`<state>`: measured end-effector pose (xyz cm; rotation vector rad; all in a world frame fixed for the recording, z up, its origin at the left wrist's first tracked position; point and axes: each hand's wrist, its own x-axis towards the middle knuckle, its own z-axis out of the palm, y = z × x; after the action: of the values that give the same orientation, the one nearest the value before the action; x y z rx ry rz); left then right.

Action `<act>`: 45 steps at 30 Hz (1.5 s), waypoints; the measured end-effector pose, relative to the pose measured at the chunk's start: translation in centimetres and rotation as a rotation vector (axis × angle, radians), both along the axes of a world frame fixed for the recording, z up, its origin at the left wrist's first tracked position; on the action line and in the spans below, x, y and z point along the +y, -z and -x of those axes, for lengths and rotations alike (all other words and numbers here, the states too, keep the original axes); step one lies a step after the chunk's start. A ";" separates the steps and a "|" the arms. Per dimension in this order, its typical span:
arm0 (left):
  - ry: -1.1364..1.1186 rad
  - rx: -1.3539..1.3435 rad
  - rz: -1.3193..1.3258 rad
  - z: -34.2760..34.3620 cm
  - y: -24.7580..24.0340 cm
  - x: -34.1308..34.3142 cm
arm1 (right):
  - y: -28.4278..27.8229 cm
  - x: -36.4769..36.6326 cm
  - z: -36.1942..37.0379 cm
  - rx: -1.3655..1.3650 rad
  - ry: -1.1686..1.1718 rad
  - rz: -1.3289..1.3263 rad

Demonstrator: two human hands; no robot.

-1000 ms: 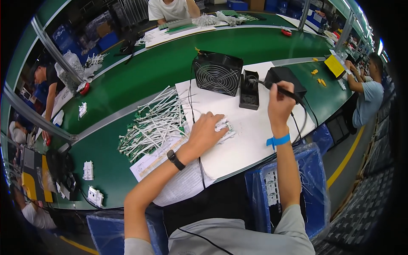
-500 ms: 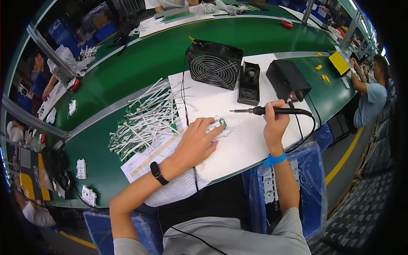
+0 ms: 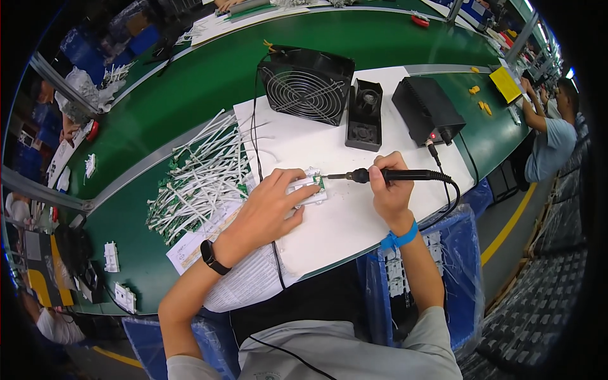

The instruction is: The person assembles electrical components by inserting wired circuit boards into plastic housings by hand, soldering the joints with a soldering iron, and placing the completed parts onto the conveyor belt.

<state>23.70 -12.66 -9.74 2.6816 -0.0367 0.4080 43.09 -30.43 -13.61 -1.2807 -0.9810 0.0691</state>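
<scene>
My left hand presses a white plastic housing down onto the white work sheet, thumb and fingers around it. A small green circuit board shows on the housing beside my fingertips; the rest lies under the hand. In my right hand is a soldering iron, gripped like a pen and pointing left. Its metal tip is at the board's right edge; whether it touches I cannot tell. A pile of white wires with green boards lies left of my left hand.
Behind the work stand a black fan, a black iron holder and a black soldering station, its cord looping right of my hand. Printed papers lie under my left forearm. A blue crate stands below the table's right edge.
My right hand has brought the soldering iron left and slightly down, so its tip is now at the circuit board. My left hand stays on the housing. The whole view has shifted a little.
</scene>
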 end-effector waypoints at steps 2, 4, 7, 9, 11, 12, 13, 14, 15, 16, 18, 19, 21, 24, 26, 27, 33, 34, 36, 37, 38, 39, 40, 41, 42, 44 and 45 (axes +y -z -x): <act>0.002 0.000 0.002 -0.1 0.0 0.0 | 0.0 0.0 -0.1 -0.006 0.003 0.023; 0.002 0.000 0.002 -0.1 0.1 0.1 | 0.0 0.0 -0.2 -0.019 -0.017 0.029; -0.002 0.004 -0.003 0.0 0.2 0.1 | -0.1 0.0 -0.2 -0.062 -0.035 0.036; -0.005 -0.002 0.000 0.0 0.3 0.1 | -0.3 -0.1 -0.3 -0.125 -0.035 0.058; -0.003 -0.004 -0.003 0.0 0.2 0.1 | -0.6 -0.2 -0.2 -0.190 -0.034 0.081; 0.000 -0.008 -0.008 0.0 0.2 0.1 | -0.7 -0.3 -0.2 -0.216 -0.038 0.086; -0.001 -0.007 -0.006 0.0 0.2 0.1 | -0.8 -0.3 -0.2 -0.242 -0.041 0.091; 0.000 -0.009 -0.007 0.0 0.2 0.1 | -0.7 -0.2 -0.2 -0.242 -0.042 0.093; 0.002 -0.011 -0.009 0.0 0.3 0.1 | -0.7 -0.2 -0.2 -0.226 -0.046 0.090; 0.002 -0.011 -0.008 0.0 0.2 0.1 | -0.7 -0.2 -0.2 -0.211 -0.050 0.088; -0.006 0.005 -0.007 0.0 0.1 0.1 | -0.7 -0.1 -0.1 -0.186 -0.053 0.083; -0.005 0.005 -0.006 0.0 0.1 0.0 | -0.7 -0.1 -0.1 -0.161 -0.056 0.077; -0.009 0.012 0.010 0.0 0.1 0.0 | -0.4 -0.1 -0.2 -0.142 -0.046 0.079; -0.010 0.022 0.001 0.1 0.1 0.0 | -0.1 0.0 -0.2 -0.111 -0.037 0.063; -0.010 0.021 -0.002 0.1 0.1 -0.1 | 0.1 0.0 -0.2 -0.102 -0.034 0.047; -0.010 0.021 -0.004 0.0 0.1 -0.1 | 0.2 -0.1 -0.1 -0.074 -0.016 0.033; -0.006 0.018 -0.003 0.1 0.1 0.0 | 0.2 0.0 -0.2 -0.057 -0.026 0.056; -0.006 0.018 -0.002 0.1 0.1 0.0 | 0.2 0.0 -0.2 -0.064 -0.027 0.071; -0.007 0.017 0.004 0.1 0.1 0.0 | 0.5 -0.1 -0.3 -0.055 -0.015 0.054; -0.008 0.017 0.003 0.1 0.1 0.0 | 0.5 0.0 -0.2 -0.046 -0.005 0.035; -0.006 0.016 -0.001 0.2 0.1 0.1 | 0.5 0.0 -0.2 -0.046 -0.006 0.034; -0.004 0.014 -0.006 0.2 0.2 0.1 | 0.4 -0.1 -0.1 -0.019 0.007 0.012; -0.003 0.014 -0.005 0.2 0.3 0.1 | 0.4 -0.2 -0.2 0.008 0.022 -0.008; 0.000 0.008 -0.010 0.2 0.3 0.1 | 0.3 -0.3 -0.1 0.008 0.023 -0.008; 0.004 0.003 -0.015 0.2 0.4 0.1 | 0.3 -0.3 0.0 0.031 0.020 -0.016; -0.009 0.043 0.052 0.2 0.2 0.2 | 0.1 -0.4 0.1 0.055 0.022 -0.026; -0.025 0.083 0.119 0.2 0.1 0.2 | 0.0 -0.4 0.1 0.057 0.003 -0.047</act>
<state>23.53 -12.48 -9.83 2.5809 0.0441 0.2960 42.99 -30.87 -13.57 -1.2309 -0.9268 0.0798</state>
